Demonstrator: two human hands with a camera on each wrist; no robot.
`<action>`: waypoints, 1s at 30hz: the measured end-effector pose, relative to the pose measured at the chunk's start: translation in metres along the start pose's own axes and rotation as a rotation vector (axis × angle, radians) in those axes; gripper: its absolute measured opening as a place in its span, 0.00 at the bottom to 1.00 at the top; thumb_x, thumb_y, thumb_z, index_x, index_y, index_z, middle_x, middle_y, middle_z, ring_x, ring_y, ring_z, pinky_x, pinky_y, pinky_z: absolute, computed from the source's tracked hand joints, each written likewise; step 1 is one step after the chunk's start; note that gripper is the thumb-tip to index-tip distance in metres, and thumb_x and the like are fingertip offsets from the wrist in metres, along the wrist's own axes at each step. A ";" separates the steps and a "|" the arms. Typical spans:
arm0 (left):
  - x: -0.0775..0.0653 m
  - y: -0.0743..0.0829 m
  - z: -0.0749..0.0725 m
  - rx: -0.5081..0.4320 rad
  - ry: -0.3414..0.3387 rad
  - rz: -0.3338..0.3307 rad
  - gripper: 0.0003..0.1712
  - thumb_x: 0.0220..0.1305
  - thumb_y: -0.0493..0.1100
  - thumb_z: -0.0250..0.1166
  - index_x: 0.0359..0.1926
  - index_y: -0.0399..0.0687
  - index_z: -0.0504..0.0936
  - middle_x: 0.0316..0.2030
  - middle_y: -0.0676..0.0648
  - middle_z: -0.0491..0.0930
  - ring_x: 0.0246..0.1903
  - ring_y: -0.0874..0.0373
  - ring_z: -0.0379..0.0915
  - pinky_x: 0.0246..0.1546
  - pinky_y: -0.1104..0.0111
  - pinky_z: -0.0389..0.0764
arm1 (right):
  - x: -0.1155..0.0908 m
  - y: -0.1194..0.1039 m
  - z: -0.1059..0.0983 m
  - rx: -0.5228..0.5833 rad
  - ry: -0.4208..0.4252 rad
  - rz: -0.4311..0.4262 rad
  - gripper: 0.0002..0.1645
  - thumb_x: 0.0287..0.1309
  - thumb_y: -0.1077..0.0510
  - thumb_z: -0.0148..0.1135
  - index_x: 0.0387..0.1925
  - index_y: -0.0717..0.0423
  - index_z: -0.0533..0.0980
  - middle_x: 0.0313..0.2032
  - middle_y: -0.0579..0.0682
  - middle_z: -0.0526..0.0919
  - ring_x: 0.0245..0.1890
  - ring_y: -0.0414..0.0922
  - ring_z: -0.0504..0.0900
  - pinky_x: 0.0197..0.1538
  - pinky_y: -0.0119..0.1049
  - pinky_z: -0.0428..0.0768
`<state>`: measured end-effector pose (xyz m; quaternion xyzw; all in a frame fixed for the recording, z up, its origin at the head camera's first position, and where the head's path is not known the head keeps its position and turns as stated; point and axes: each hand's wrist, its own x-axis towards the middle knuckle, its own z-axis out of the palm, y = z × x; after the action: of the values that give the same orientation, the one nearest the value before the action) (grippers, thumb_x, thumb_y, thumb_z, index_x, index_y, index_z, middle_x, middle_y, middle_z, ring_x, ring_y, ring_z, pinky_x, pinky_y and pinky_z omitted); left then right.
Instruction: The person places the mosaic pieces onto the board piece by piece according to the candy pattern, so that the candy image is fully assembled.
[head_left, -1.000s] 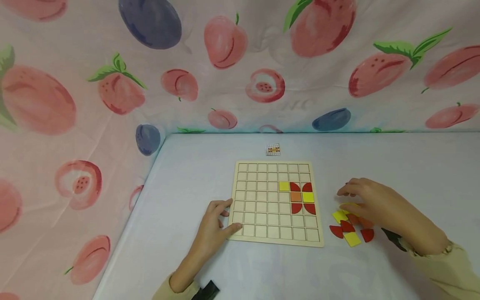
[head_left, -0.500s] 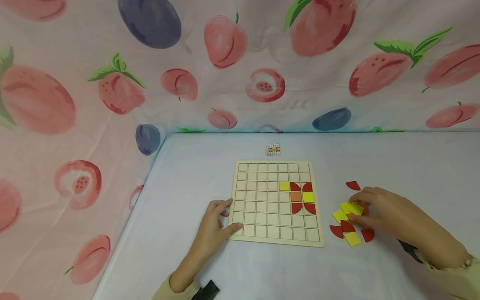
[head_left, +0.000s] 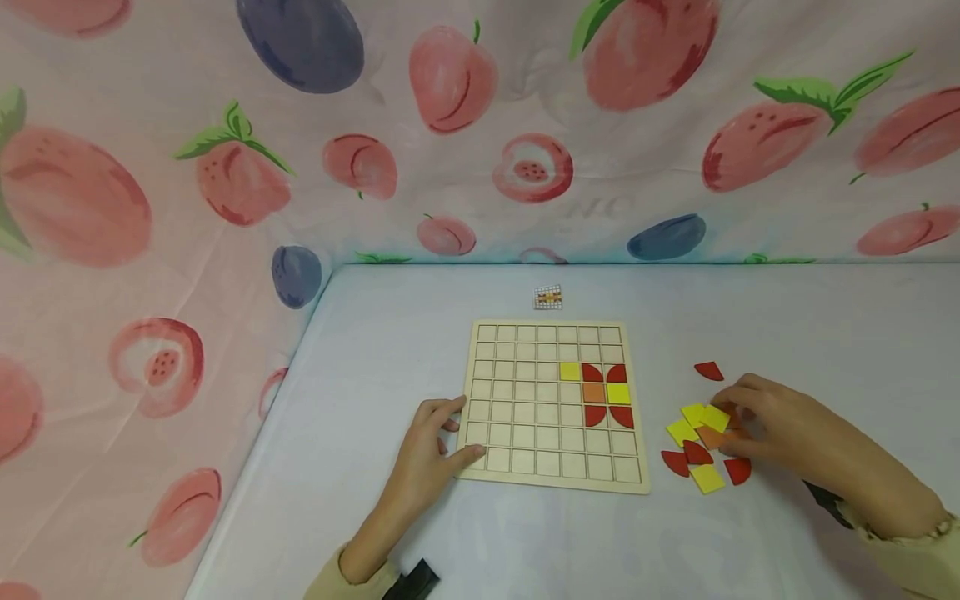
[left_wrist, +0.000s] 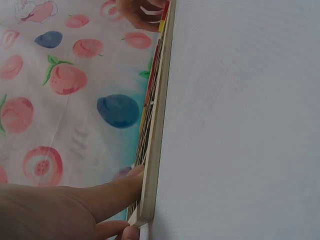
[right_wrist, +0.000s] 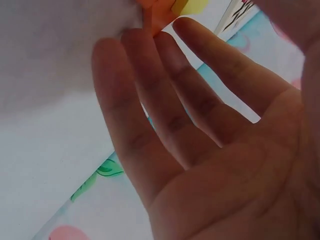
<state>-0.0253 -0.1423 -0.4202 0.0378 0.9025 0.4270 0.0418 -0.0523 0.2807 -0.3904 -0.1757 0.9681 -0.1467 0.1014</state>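
My left hand [head_left: 427, 454] rests at the left edge of a pale wooden grid board [head_left: 517, 417], thumb over the near left corner and fingertips against the side. Set into the board's right part are yellow squares [head_left: 618, 393], an orange square [head_left: 593, 392] and several red quarter-circle tiles [head_left: 595, 415]. Right of the board, my right hand [head_left: 780, 417] touches a loose heap of yellow tiles [head_left: 682, 432], orange tiles [head_left: 711, 437] and red tiles [head_left: 675, 463]. Its fingers look nearly straight in the right wrist view, tips at an orange tile [right_wrist: 162, 15]; the thumb tip is hidden there.
A small printed pattern card [head_left: 547, 297] lies behind the board. One red quarter-circle tile [head_left: 708, 371] sits apart, beyond the heap. A fruit-print cloth [head_left: 450, 167] rises behind and left of the white table surface [head_left: 390, 333].
My right hand has drawn back toward the right over the heap, uncovering the separate red tile. A yellow tile has shifted, and more orange shows. The left hand stays in place.
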 end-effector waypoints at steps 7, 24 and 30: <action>0.000 0.001 0.000 -0.001 0.000 0.008 0.38 0.54 0.43 0.77 0.65 0.40 0.74 0.55 0.45 0.72 0.33 0.60 0.65 0.32 0.73 0.71 | 0.000 0.002 -0.001 0.018 0.003 -0.004 0.25 0.41 0.55 0.81 0.42 0.59 0.82 0.33 0.44 0.76 0.31 0.40 0.73 0.29 0.29 0.77; 0.000 0.003 -0.001 -0.002 -0.006 -0.011 0.39 0.54 0.43 0.77 0.66 0.40 0.73 0.55 0.45 0.72 0.33 0.59 0.65 0.32 0.73 0.70 | 0.003 0.004 -0.004 -0.014 -0.020 0.024 0.17 0.43 0.59 0.80 0.35 0.56 0.80 0.31 0.43 0.80 0.33 0.43 0.77 0.40 0.47 0.83; 0.000 0.002 -0.001 -0.003 -0.003 -0.009 0.39 0.54 0.43 0.77 0.66 0.40 0.73 0.55 0.45 0.72 0.33 0.60 0.65 0.32 0.73 0.70 | 0.004 0.003 -0.005 0.018 -0.041 0.032 0.19 0.43 0.60 0.80 0.36 0.56 0.78 0.31 0.42 0.79 0.31 0.41 0.76 0.36 0.39 0.82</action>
<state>-0.0255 -0.1415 -0.4184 0.0345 0.9020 0.4280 0.0452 -0.0582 0.2831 -0.3873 -0.1623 0.9672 -0.1501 0.1253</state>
